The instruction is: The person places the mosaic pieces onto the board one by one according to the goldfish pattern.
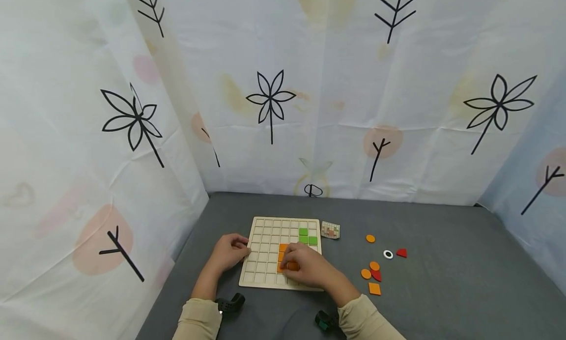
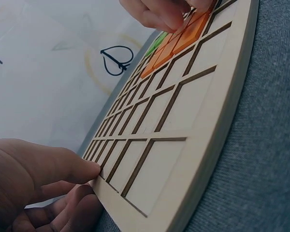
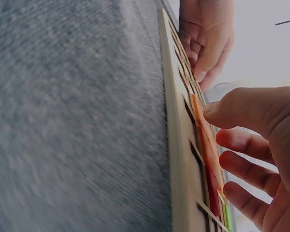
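Observation:
A wooden grid board lies on the grey table, with orange square tiles in its lower right part and green tiles farther up. At the left edge my left hand grips the board, thumb on the rim and the other fingers curled beside it. My right hand is over the orange tiles and hides some of them. Its thumb touches an orange tile in the right wrist view, the other fingers loosely bent and spread along the row. A red piece shows beneath that hand.
Right of the board lies a small printed card. Farther right are loose orange discs, an orange square, red pieces and a white ring. Patterned cloth hangs behind the table.

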`<state>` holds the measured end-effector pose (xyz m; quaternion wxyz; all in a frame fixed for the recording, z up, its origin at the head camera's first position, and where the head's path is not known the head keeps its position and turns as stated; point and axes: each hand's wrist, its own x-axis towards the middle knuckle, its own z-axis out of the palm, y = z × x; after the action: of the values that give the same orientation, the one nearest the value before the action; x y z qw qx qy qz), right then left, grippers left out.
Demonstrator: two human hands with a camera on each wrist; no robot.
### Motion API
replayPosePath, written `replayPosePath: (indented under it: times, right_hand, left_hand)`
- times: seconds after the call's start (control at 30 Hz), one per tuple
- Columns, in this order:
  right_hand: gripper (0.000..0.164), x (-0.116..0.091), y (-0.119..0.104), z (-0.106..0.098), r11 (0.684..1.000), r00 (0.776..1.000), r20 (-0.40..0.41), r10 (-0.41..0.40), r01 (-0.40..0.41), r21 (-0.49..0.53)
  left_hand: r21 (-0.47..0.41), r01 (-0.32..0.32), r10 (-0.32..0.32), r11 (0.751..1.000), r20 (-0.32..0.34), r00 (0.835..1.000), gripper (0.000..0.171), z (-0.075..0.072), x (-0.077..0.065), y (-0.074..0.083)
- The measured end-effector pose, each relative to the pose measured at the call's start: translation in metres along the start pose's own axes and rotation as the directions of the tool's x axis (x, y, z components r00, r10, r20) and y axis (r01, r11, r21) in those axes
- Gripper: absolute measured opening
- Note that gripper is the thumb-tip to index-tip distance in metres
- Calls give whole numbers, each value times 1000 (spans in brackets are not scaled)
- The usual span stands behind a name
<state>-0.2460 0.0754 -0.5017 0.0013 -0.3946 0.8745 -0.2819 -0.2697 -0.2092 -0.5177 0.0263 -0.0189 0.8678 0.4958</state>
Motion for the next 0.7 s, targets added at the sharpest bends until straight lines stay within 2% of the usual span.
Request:
replayPosePath:
  times: [0.17, 0.33, 0.47, 0.7]
  right_hand:
    - [9, -9, 5, -13, 999, 1000, -21, 8, -7, 49]
    - [9, -28, 16, -33, 997, 997, -63, 55, -51, 63]
    - [8, -52, 29, -49, 997, 988, -133, 77, -73, 29]
    - [11, -107, 49, -75, 981, 960, -203, 194, -184, 68]
  left_hand:
    - [-6, -15, 15, 1000, 3, 1000, 24, 0, 0, -1]
    - [-13, -12, 13, 1000, 5, 1000, 24, 0, 0, 0]
    - [-10, -12, 12, 1000, 4, 1000, 23, 1, 0, -1]
    - [-15, -7, 7, 1000, 4, 1000, 22, 1, 1, -2]
